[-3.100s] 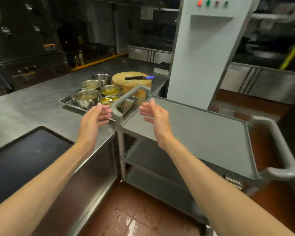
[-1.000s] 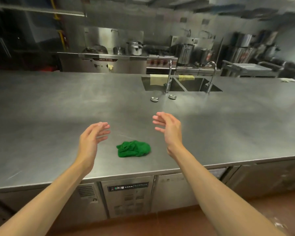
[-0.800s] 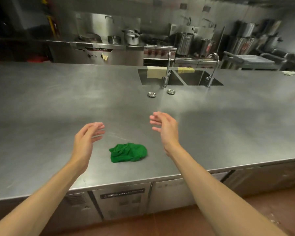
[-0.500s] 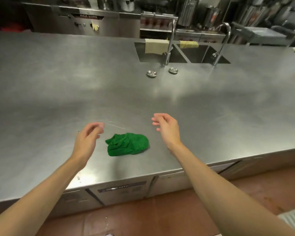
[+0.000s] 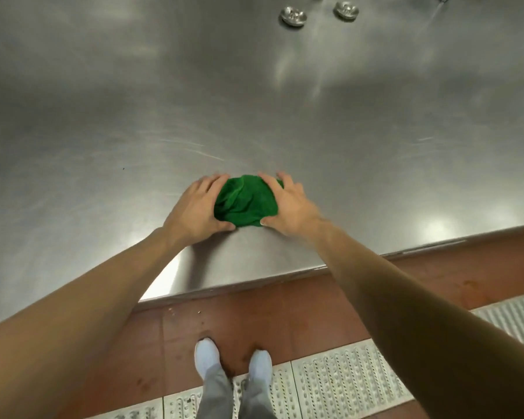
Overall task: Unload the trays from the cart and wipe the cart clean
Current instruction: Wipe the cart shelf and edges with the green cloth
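A crumpled green cloth (image 5: pixel 245 201) lies on the stainless steel counter (image 5: pixel 254 101), close to its near edge. My left hand (image 5: pixel 198 208) cups its left side, thumb tucked under the cloth's near edge. My right hand (image 5: pixel 288 204) presses on its right side, fingers spread over the top and thumb at the near edge. Both hands hold the cloth between them against the counter. The cart and the trays are out of view.
Two small round metal sink plugs (image 5: pixel 292 16) (image 5: pixel 346 9) lie at the far side of the counter. Below its near edge (image 5: pixel 285 272) are red floor tiles, a perforated white drain grate (image 5: pixel 345 382) and my white shoes (image 5: pixel 207 356).
I turned from the cart to this counter and leaned over it. Both hands, open above the cloth half a second ago, have come down and closed in on the green cloth.
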A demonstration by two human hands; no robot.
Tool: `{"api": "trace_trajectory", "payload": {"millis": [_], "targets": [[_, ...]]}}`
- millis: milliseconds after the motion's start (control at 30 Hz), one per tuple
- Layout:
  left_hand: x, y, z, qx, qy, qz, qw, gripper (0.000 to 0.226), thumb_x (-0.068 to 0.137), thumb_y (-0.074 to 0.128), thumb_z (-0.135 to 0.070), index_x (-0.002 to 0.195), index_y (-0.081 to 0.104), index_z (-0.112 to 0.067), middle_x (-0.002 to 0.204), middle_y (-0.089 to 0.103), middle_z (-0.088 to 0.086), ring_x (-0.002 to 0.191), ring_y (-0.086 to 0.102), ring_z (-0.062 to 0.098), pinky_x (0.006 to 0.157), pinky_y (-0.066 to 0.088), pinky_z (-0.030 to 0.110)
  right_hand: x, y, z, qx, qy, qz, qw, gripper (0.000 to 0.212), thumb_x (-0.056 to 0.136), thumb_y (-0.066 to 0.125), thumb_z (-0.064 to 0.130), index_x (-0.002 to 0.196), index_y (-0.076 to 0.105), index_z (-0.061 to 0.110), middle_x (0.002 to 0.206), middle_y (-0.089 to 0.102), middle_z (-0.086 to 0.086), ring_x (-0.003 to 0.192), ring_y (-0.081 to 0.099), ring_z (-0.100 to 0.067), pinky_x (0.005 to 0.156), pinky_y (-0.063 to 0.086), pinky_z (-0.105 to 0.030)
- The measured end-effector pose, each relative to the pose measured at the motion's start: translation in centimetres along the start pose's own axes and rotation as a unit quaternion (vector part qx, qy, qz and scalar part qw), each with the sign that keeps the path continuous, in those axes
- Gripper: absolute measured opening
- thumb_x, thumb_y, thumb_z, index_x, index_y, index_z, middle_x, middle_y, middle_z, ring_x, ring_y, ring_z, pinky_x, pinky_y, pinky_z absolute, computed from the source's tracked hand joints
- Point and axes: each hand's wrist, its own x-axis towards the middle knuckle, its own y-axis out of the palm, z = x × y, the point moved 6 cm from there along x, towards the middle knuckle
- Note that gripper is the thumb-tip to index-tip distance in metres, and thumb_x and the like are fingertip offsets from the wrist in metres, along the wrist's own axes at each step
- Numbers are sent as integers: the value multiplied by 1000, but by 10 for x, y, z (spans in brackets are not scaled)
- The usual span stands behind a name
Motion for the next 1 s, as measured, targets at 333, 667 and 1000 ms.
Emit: {"api": "trace_trajectory", "payload": {"millis": [333,667,1000], "targets": [[17,18,1,28,-7,-77,997,77,65,82,-32,134,52,-16,119,60,7,108,46,29,91,44,41,25,15,10,-111,15,-28,993,89,79,76,35,151,24,34,144,43,-7,121,44,-37,95,47,-45],[17,19,-14,126,-112,-66,984,40,76,67,-10,114,57,-10,105,59,12,99,54,30,66,45,37,27,21,14,-102,16,-59,993,73,81,73,20,144,37,22,124,52,-12,112,47,-37,89,49,-44],[-45,-16,-15,18,-255,-61,965,50,68,72,-24,111,52,-8,101,56,16,86,59,36,68,49,40,6,3,41,58,-116,41,991,64,68,73,24,130,56,29,106,67,-10,97,62,-31,80,51,-32]]}}
